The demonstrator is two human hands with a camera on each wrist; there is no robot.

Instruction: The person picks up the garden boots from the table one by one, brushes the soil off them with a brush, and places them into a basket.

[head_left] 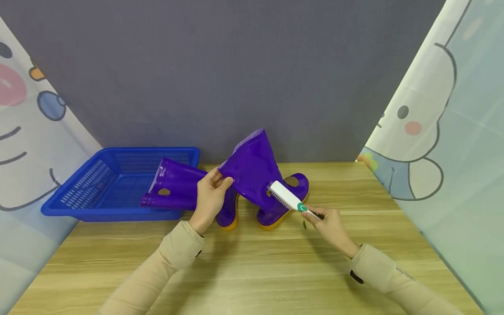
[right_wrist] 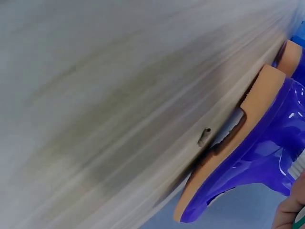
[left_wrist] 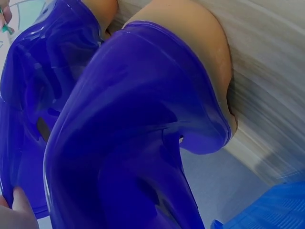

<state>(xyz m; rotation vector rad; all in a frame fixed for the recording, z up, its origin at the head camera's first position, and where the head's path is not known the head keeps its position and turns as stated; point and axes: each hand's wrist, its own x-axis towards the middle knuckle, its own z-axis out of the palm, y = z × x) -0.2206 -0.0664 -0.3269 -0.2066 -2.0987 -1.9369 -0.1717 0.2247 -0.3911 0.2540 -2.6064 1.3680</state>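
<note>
Two purple rain boots with orange soles are in the head view. My left hand (head_left: 210, 196) pinches the top edge of the right-hand boot (head_left: 252, 168), whose shaft tilts up and to the left. In my right hand (head_left: 331, 228) is a white scrub brush (head_left: 285, 195) with a green mark, its bristles at the boot's lower shaft, partly covering a brown patch there. Another brown patch (head_left: 291, 181) shows on the foot part. The other boot (head_left: 185, 179), with a brown patch (head_left: 163, 191) near its top, leans left behind my left hand and fills much of the left wrist view.
A blue plastic basket (head_left: 114, 215) stands at the back left, and the other boot's shaft overlaps its right side. A small dark bit (head_left: 304, 224) lies on the wooden table (head_left: 252, 275) by the right-hand boot. A grey panel (head_left: 244, 74) rises behind.
</note>
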